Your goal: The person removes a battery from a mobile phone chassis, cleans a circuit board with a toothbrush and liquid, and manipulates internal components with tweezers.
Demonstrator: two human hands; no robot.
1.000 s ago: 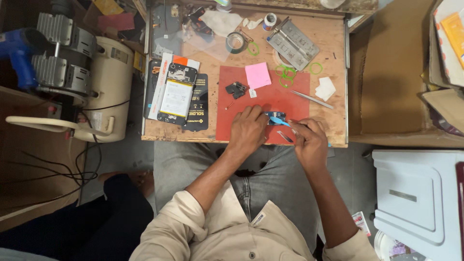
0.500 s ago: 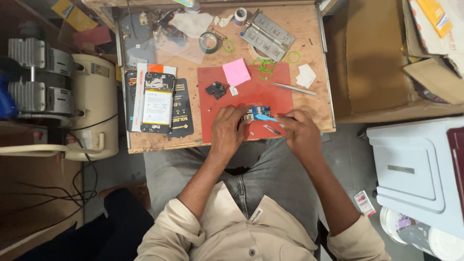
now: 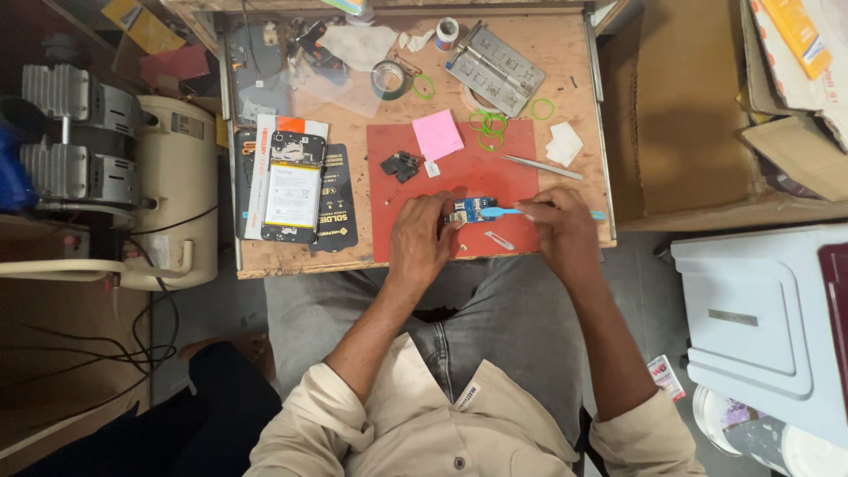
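Head view, looking straight down on a small plywood desk (image 3: 353, 252) with a red rubber mat (image 3: 495, 181) laid toward its near edge. Left hand (image 3: 422, 237) curled over the mat, grip pinched on a small blue circuit board (image 3: 473, 210), seemingly to steady it flat against the mat. Right hand (image 3: 558, 231) near the desk's right near corner, grip pressed together around a slim light-blue plastic pry tool (image 3: 530, 213), tip laid against the board's right end, apparently for levering something loose. Just below the board, a small metal blade (image 3: 499, 239) lying free; above the right hand, steel tweezers (image 3: 541, 167) set slantwise on the mat's right edge. Pink sticky note (image 3: 437, 134) at the mat's far edge, dark small parts (image 3: 402, 164) beside it. Left of the mat, an opened phone (image 3: 293, 185) with its pale battery exposed, resting on a black printed pad. Near the far edge, green rubber bands (image 3: 488, 126), a ribbed metal fixture (image 3: 495, 68) and a roll of tape (image 3: 389, 79). Cream compressor tank (image 3: 172, 185) off the desk's left edge.
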